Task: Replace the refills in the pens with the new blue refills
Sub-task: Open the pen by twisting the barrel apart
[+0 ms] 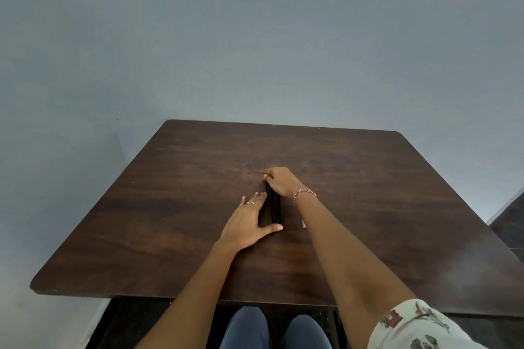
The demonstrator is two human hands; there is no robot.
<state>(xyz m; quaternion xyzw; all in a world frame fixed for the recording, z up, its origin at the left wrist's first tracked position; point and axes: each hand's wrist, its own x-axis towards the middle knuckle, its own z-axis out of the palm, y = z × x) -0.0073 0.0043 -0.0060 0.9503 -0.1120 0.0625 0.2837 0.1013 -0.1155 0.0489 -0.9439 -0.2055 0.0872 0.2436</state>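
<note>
Mid-frame, I am watching the flat left hand [246, 223] pushing and the curled right hand [279, 181] pinching the black pens [274, 207], probably bunching them.

A dark wooden table [368, 207] stands before me, a grey wall [255, 37] behind it. My knees in blue trousers [246, 329] show beneath its near edge.

A plain indoor room.
A dark wood-grain table [368, 207] with worn edges stands close against a smooth, grey-blue painted wall [255, 37].
</note>
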